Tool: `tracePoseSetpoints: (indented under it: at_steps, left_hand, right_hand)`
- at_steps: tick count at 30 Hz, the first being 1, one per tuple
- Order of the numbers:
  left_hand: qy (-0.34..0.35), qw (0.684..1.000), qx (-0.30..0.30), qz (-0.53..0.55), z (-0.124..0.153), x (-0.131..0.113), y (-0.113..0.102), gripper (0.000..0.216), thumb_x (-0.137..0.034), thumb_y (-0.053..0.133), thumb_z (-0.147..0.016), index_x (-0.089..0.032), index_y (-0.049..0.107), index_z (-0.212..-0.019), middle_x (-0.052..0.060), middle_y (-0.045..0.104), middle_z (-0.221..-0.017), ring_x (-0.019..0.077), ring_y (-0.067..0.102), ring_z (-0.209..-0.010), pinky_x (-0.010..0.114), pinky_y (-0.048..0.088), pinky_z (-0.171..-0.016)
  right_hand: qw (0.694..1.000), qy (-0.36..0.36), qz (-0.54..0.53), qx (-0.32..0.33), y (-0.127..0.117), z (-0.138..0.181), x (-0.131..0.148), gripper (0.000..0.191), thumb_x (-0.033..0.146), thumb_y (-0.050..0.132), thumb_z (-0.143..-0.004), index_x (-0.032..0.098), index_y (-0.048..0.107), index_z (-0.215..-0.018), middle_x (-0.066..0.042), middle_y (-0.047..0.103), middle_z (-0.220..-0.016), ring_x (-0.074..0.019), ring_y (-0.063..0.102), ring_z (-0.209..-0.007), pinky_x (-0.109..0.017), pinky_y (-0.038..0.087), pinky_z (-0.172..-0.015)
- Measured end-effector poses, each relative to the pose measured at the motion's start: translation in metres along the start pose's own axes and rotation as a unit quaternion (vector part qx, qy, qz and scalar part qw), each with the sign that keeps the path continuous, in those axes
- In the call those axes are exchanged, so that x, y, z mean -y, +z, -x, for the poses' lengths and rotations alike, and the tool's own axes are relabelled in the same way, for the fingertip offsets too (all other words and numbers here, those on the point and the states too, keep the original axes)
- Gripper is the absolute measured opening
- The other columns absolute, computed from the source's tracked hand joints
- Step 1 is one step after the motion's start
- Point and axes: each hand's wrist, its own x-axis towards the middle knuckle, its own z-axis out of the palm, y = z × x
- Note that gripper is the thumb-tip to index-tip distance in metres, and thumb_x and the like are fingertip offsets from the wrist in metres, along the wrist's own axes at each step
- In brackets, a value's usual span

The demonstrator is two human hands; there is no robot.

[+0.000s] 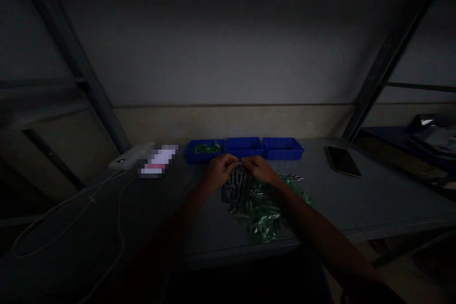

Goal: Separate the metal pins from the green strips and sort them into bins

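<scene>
My left hand and my right hand meet fingertip to fingertip over a pile of small dark cylindrical parts on the grey table. Both hands have fingers curled in a pinch; what they hold is too small and dim to name. A heap of small green plastic bags with metal pins lies under and in front of my right forearm. Behind the hands stand three blue trays in a row: the left tray holds green bags, the middle tray and right tray look dark inside.
A dark phone lies at the right of the table. At the back left sit a white device with a cable trailing left, and a blurred pink-white item. Metal shelf posts frame both sides. The scene is very dim.
</scene>
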Motion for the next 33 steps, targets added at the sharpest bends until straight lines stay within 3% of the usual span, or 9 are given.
tracePoseSetpoints:
  at_steps: [4, 7, 9, 12, 15, 20, 23, 29, 33]
  left_hand:
    - [0.0, 1.0, 0.008, 0.009, 0.0, 0.002, 0.001, 0.011, -0.024, 0.052, -0.08, -0.017, 0.06, -0.084, 0.003, 0.068, -0.079, 0.0156, 0.064, -0.076, 0.026, 0.049, -0.07]
    - [-0.002, 1.0, -0.003, 0.008, -0.001, 0.004, 0.002, 0.014, -0.024, 0.05, -0.081, -0.017, 0.061, -0.086, 0.003, 0.068, -0.082, 0.0158, 0.064, -0.078, 0.026, 0.048, -0.072]
    - [-0.013, 1.0, -0.019, 0.003, -0.001, 0.005, 0.002, 0.016, -0.024, 0.049, -0.081, -0.017, 0.062, -0.087, 0.004, 0.069, -0.085, 0.0164, 0.064, -0.081, 0.026, 0.048, -0.074]
    - [-0.036, 0.998, -0.041, -0.015, -0.002, 0.005, -0.001, 0.02, -0.026, 0.045, -0.083, -0.017, 0.063, -0.086, 0.005, 0.069, -0.087, 0.0175, 0.063, -0.083, 0.027, 0.047, -0.077]
    - [-0.067, 0.996, -0.046, -0.027, -0.003, 0.005, -0.002, 0.024, -0.028, 0.042, -0.084, -0.017, 0.063, -0.085, 0.005, 0.069, -0.086, 0.0174, 0.063, -0.081, 0.026, 0.047, -0.075]
    - [-0.112, 0.992, -0.017, -0.054, -0.003, 0.003, 0.002, 0.031, -0.032, 0.037, -0.086, -0.016, 0.063, -0.08, 0.005, 0.069, -0.076, 0.017, 0.064, -0.074, 0.025, 0.045, -0.069]
    - [-0.147, 0.985, 0.005, -0.087, -0.002, 0.006, 0.004, 0.036, -0.036, 0.036, -0.087, -0.016, 0.065, -0.077, 0.005, 0.069, -0.073, 0.0174, 0.064, -0.072, 0.025, 0.044, -0.067]
    - [-0.185, 0.964, 0.086, -0.172, 0.005, 0.017, 0.007, 0.027, -0.042, 0.058, -0.075, -0.019, 0.068, -0.086, 0.005, 0.071, -0.086, 0.0179, 0.064, -0.08, 0.024, 0.045, -0.069]
    - [-0.195, 0.95, 0.129, -0.208, 0.004, 0.013, 0.01, 0.024, -0.039, 0.056, -0.077, -0.021, 0.069, -0.087, 0.004, 0.071, -0.091, 0.0174, 0.064, -0.084, 0.023, 0.045, -0.071]
  right_hand:
    - [0.998, 0.01, -0.061, 0.031, -0.004, 0.001, 0.0, 0.046, 0.047, 0.033, -0.087, 0.016, 0.051, -0.058, 0.002, 0.048, -0.05, -0.01, 0.042, -0.047, -0.023, 0.031, -0.051]
    - [0.998, 0.008, -0.053, 0.02, -0.001, -0.001, 0.001, 0.044, 0.039, 0.03, -0.089, 0.016, 0.051, -0.059, 0.001, 0.048, -0.05, -0.0106, 0.044, -0.049, -0.023, 0.034, -0.054]
    - [1.0, -0.003, -0.019, -0.017, 0.002, -0.002, 0.001, 0.04, 0.034, 0.029, -0.09, 0.016, 0.052, -0.064, 0.001, 0.049, -0.054, -0.0109, 0.046, -0.053, -0.023, 0.034, -0.055]
    - [0.994, -0.051, 0.057, -0.075, 0.004, 0.0, 0.003, 0.025, 0.032, 0.038, -0.088, 0.016, 0.056, -0.087, 0.001, 0.054, -0.064, -0.0116, 0.049, -0.059, -0.022, 0.034, -0.056]
    - [0.985, -0.086, 0.123, -0.084, 0.003, 0.004, 0.008, 0.03, 0.034, 0.049, -0.084, 0.017, 0.052, -0.108, 0.002, 0.057, -0.068, -0.0119, 0.051, -0.059, -0.021, 0.034, -0.055]
    - [0.961, -0.105, 0.246, -0.068, 0.002, 0.006, 0.015, 0.025, 0.034, 0.044, -0.088, 0.018, 0.057, -0.103, -0.005, 0.066, -0.086, -0.0143, 0.059, -0.073, -0.023, 0.038, -0.066]
    - [0.946, -0.062, 0.307, -0.079, -0.001, 0.002, 0.013, 0.029, 0.039, 0.039, -0.09, 0.02, 0.059, -0.101, -0.006, 0.067, -0.097, -0.0169, 0.061, -0.084, -0.024, 0.039, -0.071]
    - [0.904, 0.135, 0.368, -0.17, -0.018, -0.007, -0.006, 0.033, 0.04, 0.034, -0.092, 0.022, 0.053, -0.111, -0.009, 0.067, -0.1, -0.0194, 0.062, -0.086, -0.026, 0.041, -0.07]
    - [0.893, 0.182, 0.366, -0.188, -0.023, -0.009, -0.015, 0.033, 0.04, 0.032, -0.093, 0.023, 0.052, -0.112, -0.009, 0.066, -0.101, -0.0214, 0.063, -0.089, -0.029, 0.042, -0.07]
